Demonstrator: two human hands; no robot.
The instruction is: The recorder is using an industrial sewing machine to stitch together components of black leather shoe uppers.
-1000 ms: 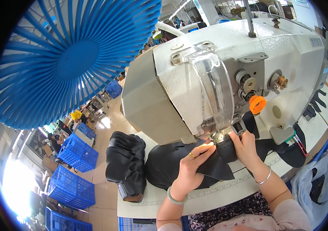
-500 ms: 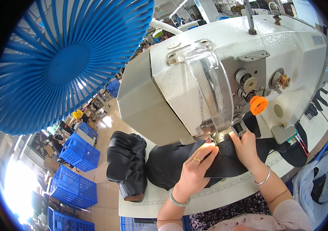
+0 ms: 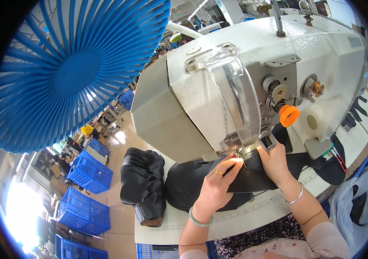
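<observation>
A black, smooth sheet piece [image 3: 253,175], like leather or coated fabric, lies under the needle area of a white sewing machine [image 3: 322,60]. My left hand [image 3: 216,187], with a ring and a pale bangle, pinches it just left of the lit metal presser foot [image 3: 248,151]; thumb and fingertips meet there. On the right side, my right hand [image 3: 274,166] holds the same piece, thumb toward the foot, other fingers partly hidden by the machine's metal parts. More black material [image 3: 188,183] spreads left of my left hand.
A stack of black pieces [image 3: 143,185] sits at the table's left edge. A ruler strip [image 3: 231,220] runs along the white table. A blue fan [image 3: 78,73] fills the upper left, with blue crates [image 3: 84,211] below. Red-handled snips [image 3: 339,160] and a plastic bag [image 3: 356,203] are at right.
The black piece has turned slightly and its near edge has moved away from me. My left hand has shifted slightly left; my right hand stays beside the foot.
</observation>
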